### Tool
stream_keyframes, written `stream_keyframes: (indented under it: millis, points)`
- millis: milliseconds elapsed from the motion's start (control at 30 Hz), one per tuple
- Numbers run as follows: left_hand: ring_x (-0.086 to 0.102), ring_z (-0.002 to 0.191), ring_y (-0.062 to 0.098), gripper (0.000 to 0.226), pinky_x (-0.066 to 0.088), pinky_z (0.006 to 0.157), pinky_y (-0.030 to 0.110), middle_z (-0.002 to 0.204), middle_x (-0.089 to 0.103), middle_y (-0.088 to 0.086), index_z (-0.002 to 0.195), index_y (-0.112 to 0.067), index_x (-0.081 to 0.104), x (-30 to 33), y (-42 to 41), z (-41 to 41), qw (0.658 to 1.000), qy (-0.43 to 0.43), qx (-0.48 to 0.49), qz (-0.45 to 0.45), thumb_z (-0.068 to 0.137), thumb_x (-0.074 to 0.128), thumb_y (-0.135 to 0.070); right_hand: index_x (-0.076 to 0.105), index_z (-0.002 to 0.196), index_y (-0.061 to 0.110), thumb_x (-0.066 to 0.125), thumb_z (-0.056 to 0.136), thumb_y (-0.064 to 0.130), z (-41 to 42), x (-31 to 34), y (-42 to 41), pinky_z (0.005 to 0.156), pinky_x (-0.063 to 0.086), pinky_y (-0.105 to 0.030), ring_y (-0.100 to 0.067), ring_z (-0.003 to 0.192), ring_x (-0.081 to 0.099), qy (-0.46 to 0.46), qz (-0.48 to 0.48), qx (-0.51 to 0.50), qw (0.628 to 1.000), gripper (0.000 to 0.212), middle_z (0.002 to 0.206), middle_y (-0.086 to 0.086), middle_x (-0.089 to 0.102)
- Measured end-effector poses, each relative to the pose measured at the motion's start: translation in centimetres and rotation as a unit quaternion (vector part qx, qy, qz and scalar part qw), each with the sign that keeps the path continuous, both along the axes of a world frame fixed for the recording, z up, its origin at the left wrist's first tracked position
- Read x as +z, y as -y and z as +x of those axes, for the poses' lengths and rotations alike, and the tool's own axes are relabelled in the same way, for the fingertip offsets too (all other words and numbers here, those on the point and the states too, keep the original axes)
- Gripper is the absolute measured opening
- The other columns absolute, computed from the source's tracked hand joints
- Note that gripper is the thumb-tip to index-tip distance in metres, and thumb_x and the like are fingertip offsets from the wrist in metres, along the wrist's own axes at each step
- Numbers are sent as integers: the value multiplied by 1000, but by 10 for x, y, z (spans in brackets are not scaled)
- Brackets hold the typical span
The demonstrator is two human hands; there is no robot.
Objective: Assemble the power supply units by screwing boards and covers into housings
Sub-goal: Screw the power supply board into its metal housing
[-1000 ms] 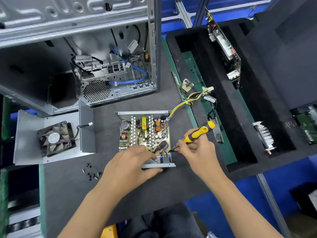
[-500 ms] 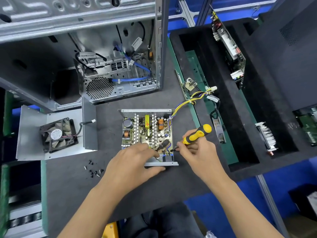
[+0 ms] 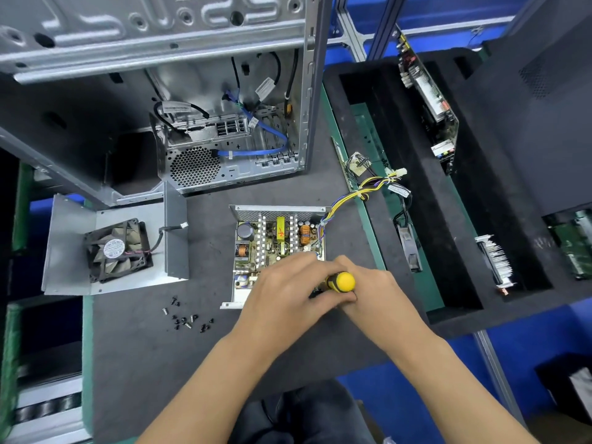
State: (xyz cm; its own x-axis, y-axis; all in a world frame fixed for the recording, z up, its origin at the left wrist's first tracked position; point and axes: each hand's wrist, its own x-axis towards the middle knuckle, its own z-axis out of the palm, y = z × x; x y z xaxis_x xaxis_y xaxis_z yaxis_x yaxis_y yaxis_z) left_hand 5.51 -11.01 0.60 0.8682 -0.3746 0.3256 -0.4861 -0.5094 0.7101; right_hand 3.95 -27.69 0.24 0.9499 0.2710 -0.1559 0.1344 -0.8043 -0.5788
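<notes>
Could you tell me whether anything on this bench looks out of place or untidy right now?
Mostly the loose screws: they lie scattered on the dark mat, not in any tray, between the fan cover and the power supply housing. Nothing looks damaged or spilled.

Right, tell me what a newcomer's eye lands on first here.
The two hands meeting mid-table: the right hand grips a yellow-handled screwdriver stood on end over the near right corner of the open power supply, while the left hand rests on it. Next, the big bare computer case behind, and the fan cover lying to the left, with loose screws in front.
</notes>
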Motion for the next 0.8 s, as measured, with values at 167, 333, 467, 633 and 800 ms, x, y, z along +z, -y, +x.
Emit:
stream_keyframes:
  millis: [167,333,467,633,800]
  points:
    - [42,63,13,15,41,55,26,67,52,1,90,-7,75,-5,-1,-4,1000,-3,3,-16,86,76,-21,34,136,44,60,86,11,3,40,24,87,50,-29,-11,110,62,-78,121,-15,989,66,124,16,56]
    - [54,64,25,14,48,55,40,70,56,7,93,-4,73,-4,-2,-1,998,-40,-45,-24,83,77,-14,57,128,30,62,88,22,-4,92,22,91,44,-20,-12,106,57,84,6,146,986,41,126,6,48]
    - [37,66,4,32,36,62,19,71,39,-12,104,-11,73,2,-10,6,996,-79,-36,-18,78,80,-29,71,93,6,68,86,7,6,90,3,60,54,-39,-29,70,62,177,-104,155,966,7,87,-10,62]
    - [41,58,3,20,35,61,10,57,36,-12,103,-27,75,3,-37,5,976,-179,107,-67,84,79,-23,54,73,13,69,90,34,13,83,-8,38,31,-27,-29,41,57,155,-318,91,931,31,57,-3,50]
    - [51,65,4,41,42,62,14,67,60,-15,96,-31,76,2,-51,7,890,-356,173,-228,99,46,-3,51,104,15,47,97,13,19,77,-6,74,45,-31,-21,83,54,62,-210,178,959,8,105,-1,43]
